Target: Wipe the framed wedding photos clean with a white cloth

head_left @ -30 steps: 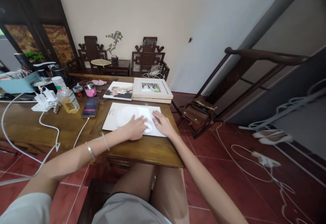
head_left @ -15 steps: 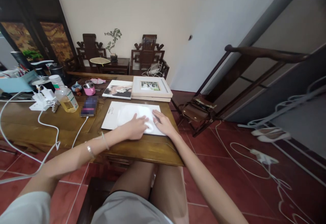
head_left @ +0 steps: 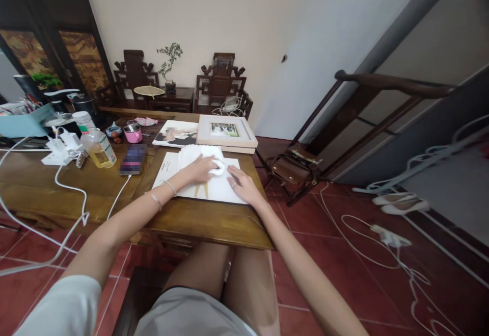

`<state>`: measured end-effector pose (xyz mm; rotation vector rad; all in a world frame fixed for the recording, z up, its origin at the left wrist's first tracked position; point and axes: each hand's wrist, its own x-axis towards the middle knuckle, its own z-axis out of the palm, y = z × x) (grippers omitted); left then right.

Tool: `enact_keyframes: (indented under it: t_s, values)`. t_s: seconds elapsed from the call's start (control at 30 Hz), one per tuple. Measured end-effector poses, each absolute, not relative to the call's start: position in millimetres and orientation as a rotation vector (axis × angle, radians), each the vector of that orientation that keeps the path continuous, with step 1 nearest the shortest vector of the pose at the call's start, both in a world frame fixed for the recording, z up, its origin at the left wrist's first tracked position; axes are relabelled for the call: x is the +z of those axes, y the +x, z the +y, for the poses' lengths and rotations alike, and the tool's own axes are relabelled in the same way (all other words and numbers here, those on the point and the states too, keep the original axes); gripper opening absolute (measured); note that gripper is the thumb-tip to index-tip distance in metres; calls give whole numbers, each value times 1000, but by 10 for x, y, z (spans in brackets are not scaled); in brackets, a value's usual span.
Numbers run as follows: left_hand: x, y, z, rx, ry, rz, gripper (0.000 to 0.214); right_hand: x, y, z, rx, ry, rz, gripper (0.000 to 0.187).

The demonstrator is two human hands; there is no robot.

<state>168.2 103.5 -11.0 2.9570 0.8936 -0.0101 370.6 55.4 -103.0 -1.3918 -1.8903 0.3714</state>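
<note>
A white panel (head_left: 223, 192), thin and flat with small print near its left side and a gold-brown figure low in the middle, lies at the wooden table's near edge. On it my left hand (head_left: 203, 169) is closed around a bunched white cloth (head_left: 198, 153). Part of the cloth curls out past the fingers, and its far side reaches the panel's back edge. My right hand (head_left: 244, 185) rests flat on the panel's right part, fingers stretched out and holding nothing.
Behind the panel are a photo book (head_left: 176, 133) and stacked picture frames (head_left: 228, 132). To the left stand a phone (head_left: 133, 159) on a cable, a bottle (head_left: 95, 145), a pink cup (head_left: 133, 133) and a charger block (head_left: 63, 147). A chair (head_left: 324, 137) holds a brown bag (head_left: 292, 168).
My left hand has pushed the cloth away from me toward the panel's back edge, uncovering the gold-brown figure. My right hand stays in nearly the same place.
</note>
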Motion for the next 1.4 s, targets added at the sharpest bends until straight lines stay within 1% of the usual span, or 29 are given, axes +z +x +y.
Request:
enact_keyframes:
  t_s: [0.13, 0.27, 0.37, 0.47, 0.6, 0.77, 0.93, 1.03, 1.13, 1.3, 1.4]
  values:
    - [-136, 1731, 1081, -25, 3006, 939, 32, -1034, 3713, 550, 373, -1387, -1887, 41]
    - [-163, 1594, 624, -142, 3141, 749, 39, -1039, 3701, 560, 360, -1403, -1898, 43]
    - [-186, 1425, 234, -141, 3188, 590, 38, -1041, 3695, 568, 353, -1393, -1911, 45]
    - [-179, 1342, 134, -129, 3162, 557, 37, -1044, 3699, 572, 357, -1370, -1910, 46]
    - [-124, 1454, 535, -164, 3108, 658, 33, -1045, 3709, 568, 366, -1384, -1891, 43]
    - [-59, 1566, 1203, 5, 2979, 846, 28, -1026, 3706, 547, 351, -1406, -1910, 42]
    - [-34, 1282, 1395, 62, 2904, 1023, 29, -1016, 3690, 540, 349, -1421, -1914, 43]
    - [-76, 1023, 1258, -3, 2905, 1077, 29, -1021, 3682, 546, 352, -1406, -1907, 42]
    - [-153, 766, 958, -98, 2970, 1060, 30, -1026, 3675, 551, 347, -1400, -1908, 42]
    - [-193, 428, 276, -115, 3035, 862, 34, -1034, 3671, 556, 327, -1402, -1914, 43]
    - [-164, 344, 48, -86, 3019, 789, 34, -1041, 3674, 558, 333, -1399, -1911, 43]
